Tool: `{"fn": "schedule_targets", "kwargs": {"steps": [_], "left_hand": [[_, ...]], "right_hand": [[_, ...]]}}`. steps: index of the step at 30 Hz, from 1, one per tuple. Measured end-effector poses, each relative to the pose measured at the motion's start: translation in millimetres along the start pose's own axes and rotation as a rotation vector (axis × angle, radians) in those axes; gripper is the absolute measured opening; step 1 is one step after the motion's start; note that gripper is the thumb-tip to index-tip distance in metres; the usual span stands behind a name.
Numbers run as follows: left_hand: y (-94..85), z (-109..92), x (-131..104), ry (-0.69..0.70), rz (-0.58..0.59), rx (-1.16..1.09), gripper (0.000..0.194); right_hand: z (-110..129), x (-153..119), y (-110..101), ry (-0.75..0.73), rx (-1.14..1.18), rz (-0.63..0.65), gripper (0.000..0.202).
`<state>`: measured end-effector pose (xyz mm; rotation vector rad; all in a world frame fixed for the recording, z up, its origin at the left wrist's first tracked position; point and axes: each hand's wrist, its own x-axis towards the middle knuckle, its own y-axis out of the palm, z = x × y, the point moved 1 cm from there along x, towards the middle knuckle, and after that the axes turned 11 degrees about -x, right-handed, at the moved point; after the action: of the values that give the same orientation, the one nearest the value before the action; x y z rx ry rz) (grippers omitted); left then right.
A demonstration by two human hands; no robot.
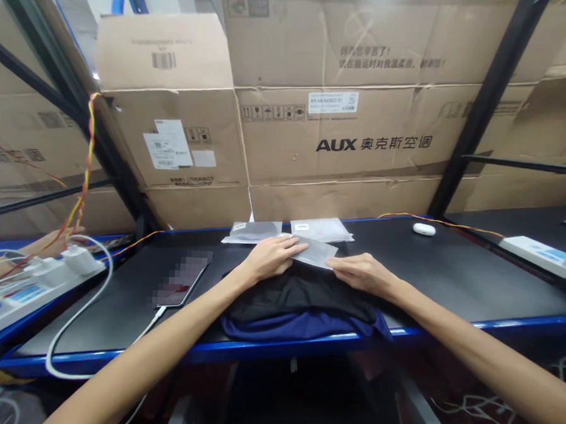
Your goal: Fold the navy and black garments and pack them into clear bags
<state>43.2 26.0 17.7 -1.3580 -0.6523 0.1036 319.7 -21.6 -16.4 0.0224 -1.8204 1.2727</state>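
A translucent plastic bag (316, 252) is stretched between my hands, above a pile of folded black cloth (302, 295). My left hand (271, 259) has its fingers closed over the bag's left end, its palm low over the cloth. At the bag's right corner, my right hand (363, 271) pinches the edge between thumb and fingers. Dark blue cloth (296, 326) shows under the black cloth at the table's front edge. Just behind lie two more translucent bags, a left one (256, 230) with dark contents and a right one (321, 228) with a white label.
A phone (184, 283) on a white charging cable lies left on the black table (450, 278). Power strips stand at the left (37, 281) and right (541, 254). A white earbud case (424, 229) sits at the back right. Large cardboard (286, 149) walls the back; another person's arm (19, 255) shows far left.
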Motion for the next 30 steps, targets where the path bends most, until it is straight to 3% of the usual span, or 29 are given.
{"fn": "schedule_targets", "kwargs": {"steps": [5, 9, 12, 18, 22, 26, 30], "left_hand": [[-20.8, 18.4, 0.7, -0.108, -0.152, 0.089, 0.042], [-33.3, 55.7, -9.6, -0.344, -0.277, 0.157, 0.041], [-24.5, 81.4, -22.4, -0.536, -0.203, 0.132, 0.040], [-2.1, 102.8, -42.4, -0.546, -0.023, 0.022, 0.050], [-8.6, 95.4, -39.7, -0.547, -0.029, -0.047, 0.056], [-20.1, 59.6, -26.9, -0.401, -0.093, -0.225, 0.050], [-19.1, 19.5, -22.7, -0.245, 0.125, -0.379, 0.053]], "right_hand": [[0.3, 4.9, -0.7, 0.172, -0.005, -0.066, 0.033], [3.8, 6.3, 3.1, 0.155, -0.007, 0.040, 0.030], [5.3, 5.9, 6.6, 0.145, -0.006, 0.138, 0.029], [3.8, 8.2, 7.2, 0.169, 0.059, 0.238, 0.030], [1.8, 10.5, 8.4, 0.193, 0.106, 0.305, 0.037], [2.1, 15.8, 8.5, 0.235, 0.160, 0.337, 0.043], [4.5, 27.4, 7.9, 0.236, 0.198, 0.439, 0.051]]}}
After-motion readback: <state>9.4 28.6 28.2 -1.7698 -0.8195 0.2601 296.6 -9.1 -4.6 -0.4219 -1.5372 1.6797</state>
